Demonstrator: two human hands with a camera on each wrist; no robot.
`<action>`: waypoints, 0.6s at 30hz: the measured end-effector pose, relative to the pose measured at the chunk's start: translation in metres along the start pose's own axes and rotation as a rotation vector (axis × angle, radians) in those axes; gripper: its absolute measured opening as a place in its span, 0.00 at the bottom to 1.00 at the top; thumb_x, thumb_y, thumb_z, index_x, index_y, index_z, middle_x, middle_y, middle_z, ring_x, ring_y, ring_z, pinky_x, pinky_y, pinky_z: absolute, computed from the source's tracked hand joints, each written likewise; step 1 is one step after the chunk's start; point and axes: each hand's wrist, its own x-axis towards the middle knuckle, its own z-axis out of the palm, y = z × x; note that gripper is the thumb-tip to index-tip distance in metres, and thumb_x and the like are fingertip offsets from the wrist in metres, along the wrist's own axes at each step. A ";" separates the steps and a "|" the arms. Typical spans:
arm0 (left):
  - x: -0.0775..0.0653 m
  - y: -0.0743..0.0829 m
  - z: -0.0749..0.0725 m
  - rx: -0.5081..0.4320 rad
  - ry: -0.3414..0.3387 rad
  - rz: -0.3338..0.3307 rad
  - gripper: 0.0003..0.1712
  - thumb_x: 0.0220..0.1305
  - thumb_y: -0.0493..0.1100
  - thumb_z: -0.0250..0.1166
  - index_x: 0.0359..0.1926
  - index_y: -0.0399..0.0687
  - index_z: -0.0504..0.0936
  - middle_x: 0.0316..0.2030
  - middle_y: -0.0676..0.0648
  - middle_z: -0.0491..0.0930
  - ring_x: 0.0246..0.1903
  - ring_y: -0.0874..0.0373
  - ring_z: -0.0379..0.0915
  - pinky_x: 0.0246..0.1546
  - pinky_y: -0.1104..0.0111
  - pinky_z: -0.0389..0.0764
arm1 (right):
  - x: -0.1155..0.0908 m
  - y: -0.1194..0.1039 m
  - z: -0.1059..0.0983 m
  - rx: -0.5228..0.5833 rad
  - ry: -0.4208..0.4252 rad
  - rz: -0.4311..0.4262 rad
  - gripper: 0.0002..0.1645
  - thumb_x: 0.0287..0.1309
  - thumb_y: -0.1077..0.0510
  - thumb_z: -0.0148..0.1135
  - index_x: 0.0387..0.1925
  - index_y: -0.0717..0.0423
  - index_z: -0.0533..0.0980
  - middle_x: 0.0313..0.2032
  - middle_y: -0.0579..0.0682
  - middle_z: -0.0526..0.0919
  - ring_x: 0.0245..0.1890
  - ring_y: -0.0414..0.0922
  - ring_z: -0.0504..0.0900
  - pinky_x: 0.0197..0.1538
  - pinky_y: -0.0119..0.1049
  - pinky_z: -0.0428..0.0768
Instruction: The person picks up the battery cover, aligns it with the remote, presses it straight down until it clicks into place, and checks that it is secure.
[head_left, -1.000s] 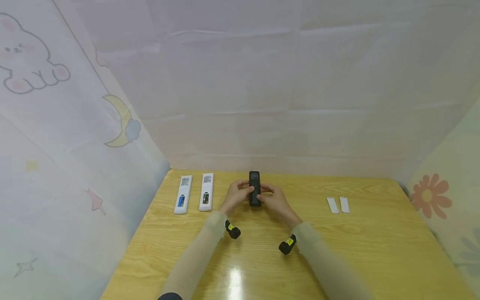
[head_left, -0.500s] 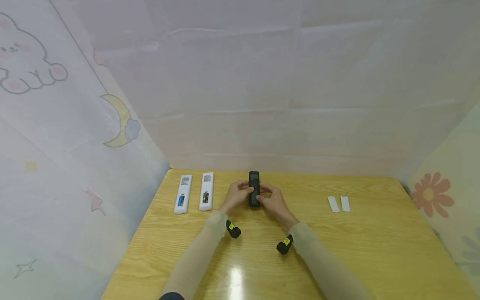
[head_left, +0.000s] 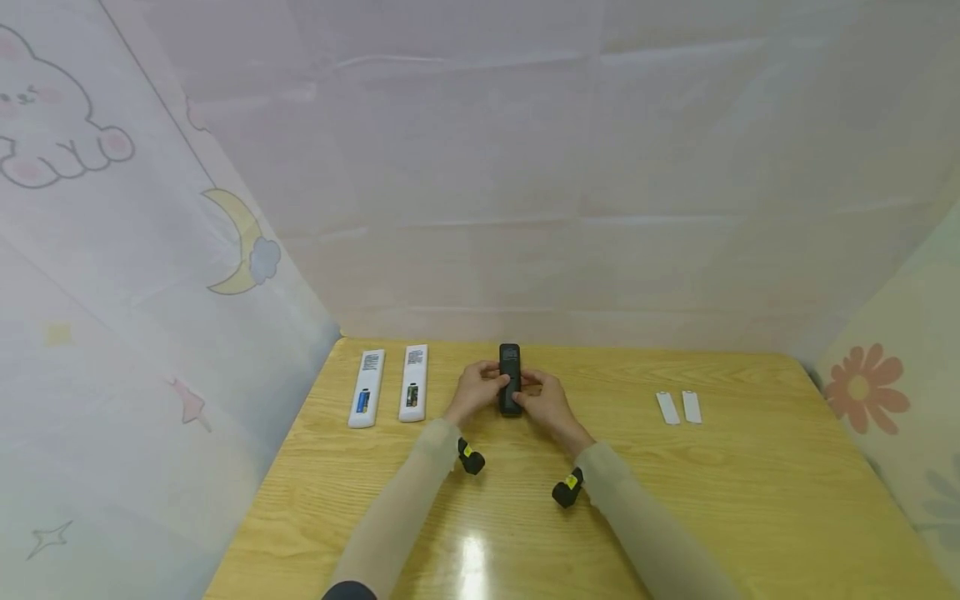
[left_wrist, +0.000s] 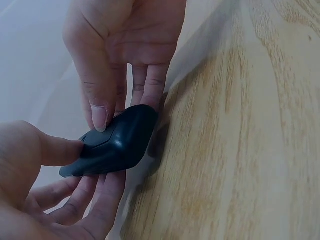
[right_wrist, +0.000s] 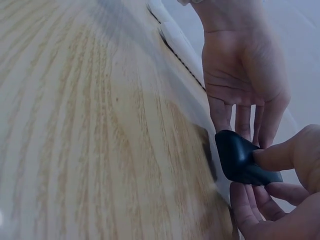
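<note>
A black remote control [head_left: 510, 360] is held back side up near the far edge of the table, pointing away from me. My left hand [head_left: 476, 392] grips its left side, thumb on the back and fingers beneath. From the right, my right hand [head_left: 550, 406] holds it too, its thumb pressing lower down, near the closer end. In the left wrist view the remote's rounded end [left_wrist: 135, 135] sits tilted between both hands, and a thin seam crosses its back. The right wrist view shows the same smooth black end [right_wrist: 239, 156] over the wood.
Two white remotes lie left with uncovered battery bays: one remote [head_left: 367, 387] shows a blue battery [head_left: 363, 402], the other [head_left: 413, 383] a dark one [head_left: 412, 397]. Two small white battery covers [head_left: 667, 408] [head_left: 692, 407] lie right on the wooden table [head_left: 750, 500]. A draped backdrop [head_left: 570, 275] stands behind.
Both wrists have shifted slightly inward. The hands keep their hold on the black remote, which stays in nearly the same place.
</note>
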 end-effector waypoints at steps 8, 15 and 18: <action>0.002 -0.004 0.001 0.002 -0.012 0.023 0.27 0.76 0.39 0.67 0.70 0.33 0.76 0.57 0.35 0.81 0.53 0.46 0.84 0.45 0.63 0.91 | -0.003 0.001 0.001 -0.037 0.010 0.008 0.33 0.67 0.70 0.68 0.72 0.69 0.71 0.62 0.66 0.79 0.58 0.60 0.85 0.56 0.46 0.89; 0.003 -0.005 0.002 0.034 0.000 0.040 0.26 0.75 0.39 0.68 0.69 0.32 0.77 0.57 0.35 0.82 0.55 0.45 0.84 0.48 0.62 0.91 | -0.002 0.002 0.003 -0.062 0.022 0.003 0.33 0.67 0.69 0.68 0.71 0.68 0.72 0.62 0.66 0.80 0.58 0.60 0.85 0.57 0.47 0.88; 0.003 -0.005 0.002 0.041 -0.001 0.038 0.26 0.76 0.39 0.67 0.68 0.32 0.77 0.57 0.35 0.83 0.55 0.44 0.84 0.48 0.62 0.91 | -0.001 0.002 0.004 -0.073 0.032 0.006 0.33 0.67 0.69 0.69 0.71 0.68 0.72 0.61 0.66 0.81 0.58 0.60 0.85 0.56 0.47 0.89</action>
